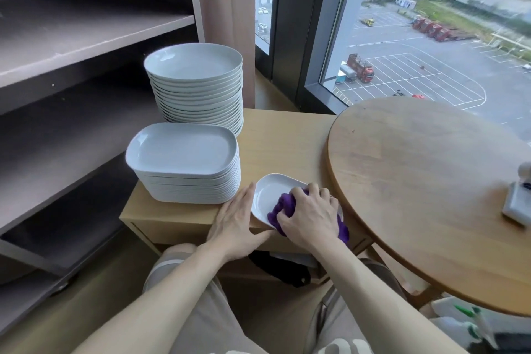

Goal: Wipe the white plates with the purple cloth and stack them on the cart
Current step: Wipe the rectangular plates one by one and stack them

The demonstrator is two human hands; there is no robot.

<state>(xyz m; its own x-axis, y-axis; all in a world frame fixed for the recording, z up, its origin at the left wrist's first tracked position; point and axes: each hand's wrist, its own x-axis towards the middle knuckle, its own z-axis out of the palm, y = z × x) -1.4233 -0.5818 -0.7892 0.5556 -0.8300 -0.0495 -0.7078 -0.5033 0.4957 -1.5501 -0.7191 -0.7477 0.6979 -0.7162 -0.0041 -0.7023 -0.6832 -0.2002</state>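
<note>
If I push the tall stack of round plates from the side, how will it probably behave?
The stack of round plates is probably heavy, since many plates are piled, so it should resist sliding on the wooden cart. Pushed near its top, the upper plates may slip off, because their surfaces look smooth and glossy. They look ceramic, so probably breakable.

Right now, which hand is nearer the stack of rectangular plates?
Left. The left hand lies just right of the rectangular plate stack, against the edge of the small plate. The right hand is farther right, gripping the purple cloth on that plate.
</note>
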